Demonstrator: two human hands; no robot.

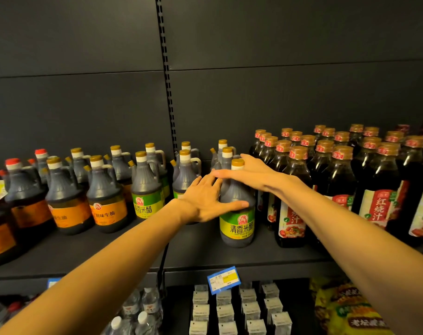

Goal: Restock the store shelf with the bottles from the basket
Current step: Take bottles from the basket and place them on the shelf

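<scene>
Vinegar bottle (237, 213) left of sauce bottles (338, 180)

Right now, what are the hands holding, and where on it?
Both hold the front green-label bottle: left hand flat against its body, right hand over its neck below the cap. How the right fingers curl is hidden.

We note a dark bottle (237, 204) with gold cap and green-yellow label, orange-labelled jugs (106, 197), red-labelled bottles (295, 197), a dark grey shelf (205, 259), and a blue-yellow price tag (223, 279).

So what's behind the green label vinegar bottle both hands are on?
Behind the green-label bottle stand two more gold-capped jugs in a row. The right hand and the front bottle cover their bodies and labels.
</scene>
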